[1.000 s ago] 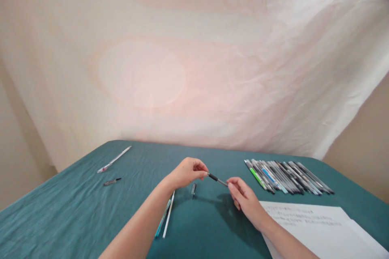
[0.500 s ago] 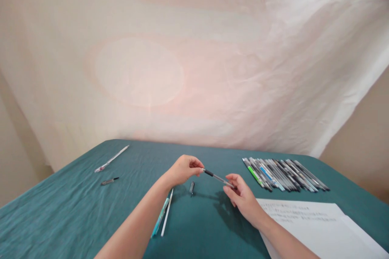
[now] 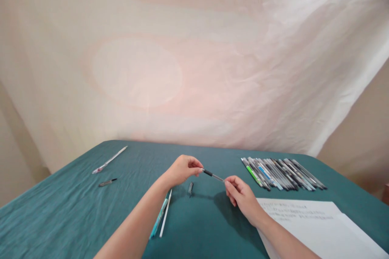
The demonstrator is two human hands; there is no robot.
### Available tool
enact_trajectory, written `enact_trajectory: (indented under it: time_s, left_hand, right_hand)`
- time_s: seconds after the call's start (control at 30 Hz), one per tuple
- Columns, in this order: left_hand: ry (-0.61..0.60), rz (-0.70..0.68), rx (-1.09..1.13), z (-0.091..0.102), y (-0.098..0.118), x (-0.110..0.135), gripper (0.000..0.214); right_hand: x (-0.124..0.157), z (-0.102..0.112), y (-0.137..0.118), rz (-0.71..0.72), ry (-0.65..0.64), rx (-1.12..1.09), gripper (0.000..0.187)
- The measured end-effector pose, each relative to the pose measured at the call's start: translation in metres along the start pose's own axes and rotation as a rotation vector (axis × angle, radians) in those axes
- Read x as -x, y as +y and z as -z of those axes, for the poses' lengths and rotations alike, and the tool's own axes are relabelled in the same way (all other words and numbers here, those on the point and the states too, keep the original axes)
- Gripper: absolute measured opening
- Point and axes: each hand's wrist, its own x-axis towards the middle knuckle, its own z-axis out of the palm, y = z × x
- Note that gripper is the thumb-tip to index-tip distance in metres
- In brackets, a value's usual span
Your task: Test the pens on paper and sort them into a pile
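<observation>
Between my hands, above the table, is a pen [image 3: 214, 175] with a clear barrel and a black grip. My left hand [image 3: 186, 170] pinches its black-grip end. At the other end of the barrel, the thumb and fingers of my right hand [image 3: 240, 194] are closed on the pen, hiding that end. A dark pen cap [image 3: 190, 189] lies on the cloth just below the pen. Beside my left forearm lie a turquoise pen [image 3: 158, 219] and a thin white stick [image 3: 165, 213], partly side by side.
Several pens [image 3: 281, 174] lie in a row at the right back. Nearer, white paper sheets [image 3: 310, 230] bear handwriting. On the left are a long white pen-like piece [image 3: 111, 159] and a short dark pen part [image 3: 107, 182]. A green cloth [image 3: 69, 218] covers the table.
My right hand's fingers have closed more tightly round the far end of the pen, covering more of its barrel. My left hand keeps its pinch. The whole view has shifted slightly.
</observation>
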Motion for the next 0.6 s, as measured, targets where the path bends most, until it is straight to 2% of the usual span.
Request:
enact_trajectory:
  time_s: [0.13,0.27,0.43,0.6]
  left_hand:
    - [-0.023,-0.009,0.027,0.0,0.002,0.0,0.024]
    - [0.015,0.007,0.054,-0.002,0.002,-0.001,0.025]
    - [0.018,0.023,0.045,-0.003,0.005,-0.001,0.026]
    - [0.053,0.031,0.147,-0.007,0.012,-0.003,0.025]
  right_hand:
    - [-0.001,0.001,0.0,-0.02,0.011,0.046,0.035]
    - [-0.002,0.0,-0.001,-0.012,0.031,-0.035,0.034]
    - [-0.001,0.002,-0.002,-0.019,0.022,-0.007,0.036]
    - [-0.003,0.007,-0.016,-0.02,0.108,-0.106,0.033]
